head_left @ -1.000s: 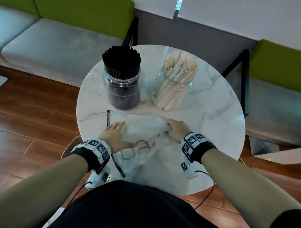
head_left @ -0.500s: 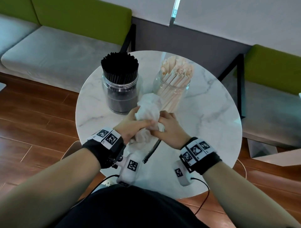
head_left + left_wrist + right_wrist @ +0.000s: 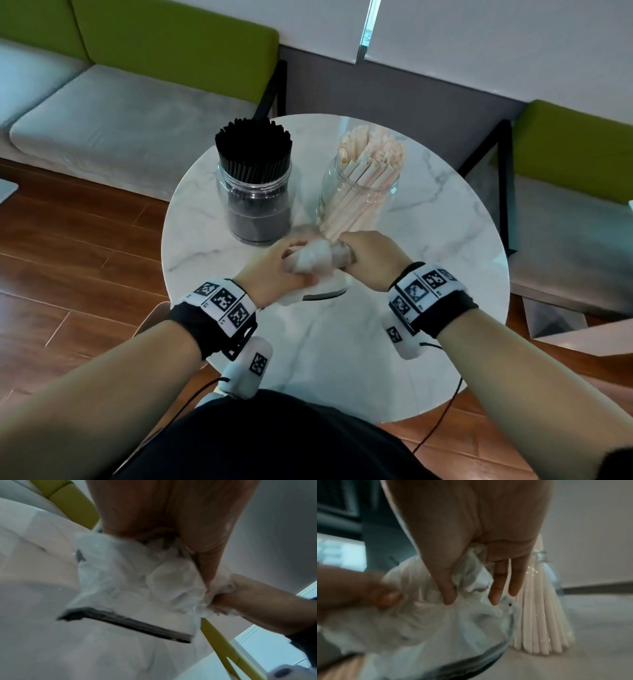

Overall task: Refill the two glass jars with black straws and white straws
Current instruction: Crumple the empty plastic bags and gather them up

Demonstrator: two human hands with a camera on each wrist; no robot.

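Note:
Two glass jars stand at the back of the round marble table (image 3: 428,267). The left jar (image 3: 255,202) is packed with black straws (image 3: 253,147). The right jar (image 3: 356,202) holds leaning white straws (image 3: 370,154). Just in front of them, both hands crumple an empty translucent plastic bag (image 3: 317,260) with a black strip. My left hand (image 3: 274,270) grips its near part, and my right hand (image 3: 370,257) curls round its far part. The bunched plastic bag (image 3: 154,574) fills the left wrist view. The right wrist view shows fingertips (image 3: 449,599) pinching the plastic bag (image 3: 428,622) beside the white straws (image 3: 539,615).
A grey bench with green backrest (image 3: 171,44) runs behind the table on the left. Another green and grey seat (image 3: 575,164) with a black metal frame stands at the right. Wooden floor (image 3: 68,246) surrounds the table.
The bag lay flat under both hands a second ago. It has been gathered up and squeezed into a small wad between the hands, which moved together toward the jars.

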